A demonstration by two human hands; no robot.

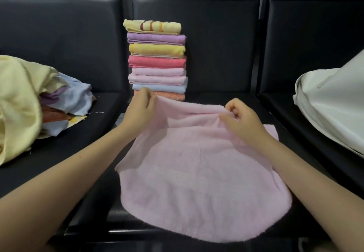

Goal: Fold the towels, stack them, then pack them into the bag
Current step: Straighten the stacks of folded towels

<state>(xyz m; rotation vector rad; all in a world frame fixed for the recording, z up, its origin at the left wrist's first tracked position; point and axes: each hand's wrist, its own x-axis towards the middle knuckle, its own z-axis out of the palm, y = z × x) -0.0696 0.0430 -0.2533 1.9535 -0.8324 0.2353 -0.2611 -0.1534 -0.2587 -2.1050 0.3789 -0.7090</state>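
My left hand (140,107) hides part of the bottom of the folded stack (156,61). Left of it, the unfolded pile (29,104) runs off the picture's edge. Right of my right hand (241,121), the white bag (334,102) is also cut off.

Towel stack (157,61) just behind — bare seat (226,98) rightward

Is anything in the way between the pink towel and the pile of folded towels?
Nothing visible. Both hands, left and right, pinch the pink towel's far edge, and the folded stack stands just behind it on the black seat with only bare seat between.
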